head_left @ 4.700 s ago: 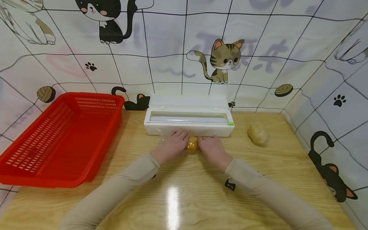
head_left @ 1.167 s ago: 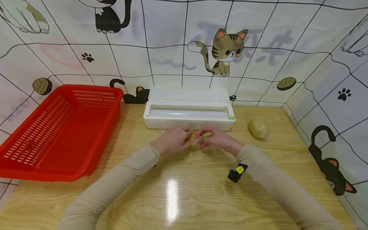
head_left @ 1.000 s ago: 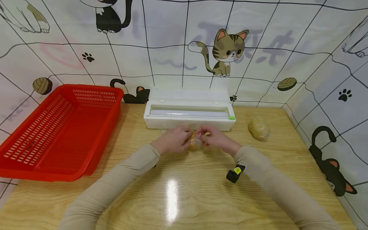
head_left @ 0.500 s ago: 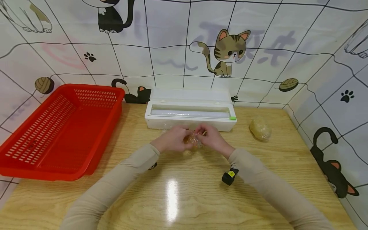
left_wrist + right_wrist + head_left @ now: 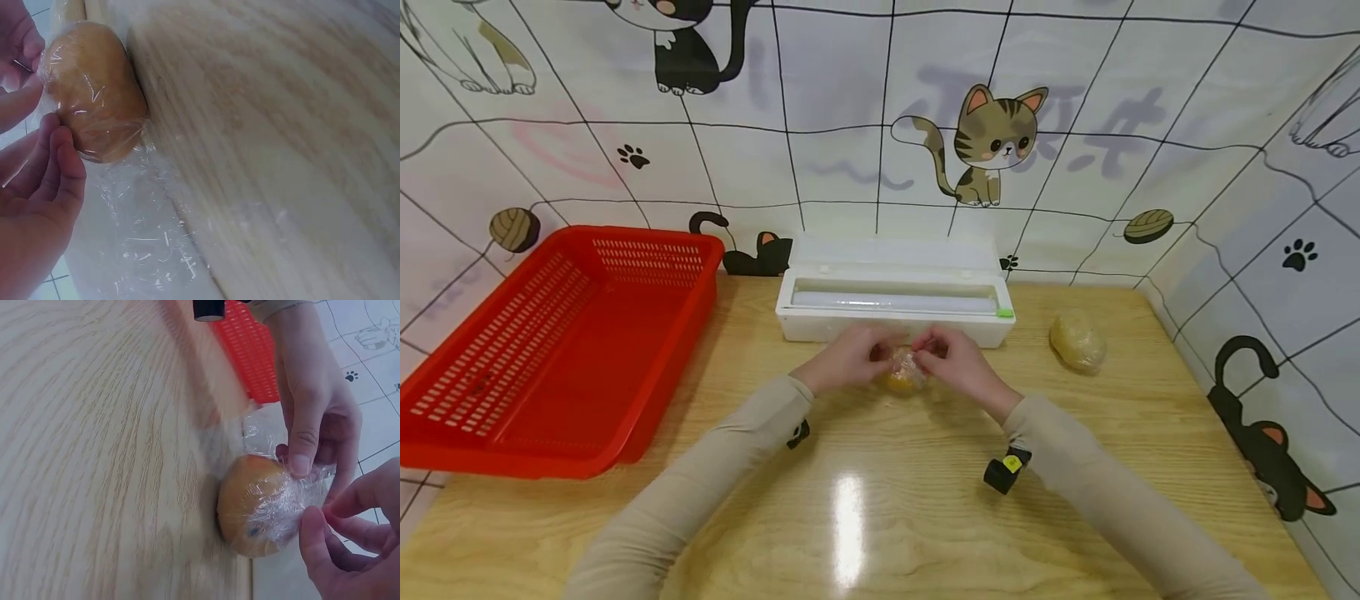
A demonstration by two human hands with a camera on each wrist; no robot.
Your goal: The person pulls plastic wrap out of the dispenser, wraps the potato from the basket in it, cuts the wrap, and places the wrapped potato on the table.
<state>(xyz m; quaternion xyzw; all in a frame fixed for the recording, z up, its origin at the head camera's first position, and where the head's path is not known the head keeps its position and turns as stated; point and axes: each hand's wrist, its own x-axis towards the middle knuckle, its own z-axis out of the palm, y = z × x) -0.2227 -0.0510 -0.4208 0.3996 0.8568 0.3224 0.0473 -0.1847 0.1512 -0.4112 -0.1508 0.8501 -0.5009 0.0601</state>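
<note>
A round yellow-orange fruit (image 5: 901,382), its exact kind unclear, sits on the table between both hands, wrapped in clear cling film (image 5: 281,509). My left hand (image 5: 852,358) is at its left; in the right wrist view, that hand's thumb and fingers pinch the film along one side. My right hand (image 5: 958,365) pinches the gathered film between thumb and fingertips at the other side. More loose film trails from the fruit (image 5: 94,94) in the left wrist view. Just behind the hands stands a white cling film dispenser (image 5: 895,327), lid up, roll inside.
A second film-wrapped yellowish item (image 5: 1077,340) lies at the right of the dispenser. On the left, a red plastic basket (image 5: 625,417) takes up much of the table (image 5: 925,517). Walls covered in cat-print sheeting (image 5: 842,167) close off the back and sides.
Earlier both hands were down on the table on either side of the fruit. Since then they have lifted its film, and the right hand has drawn film over the fruit and closer to the left.
</note>
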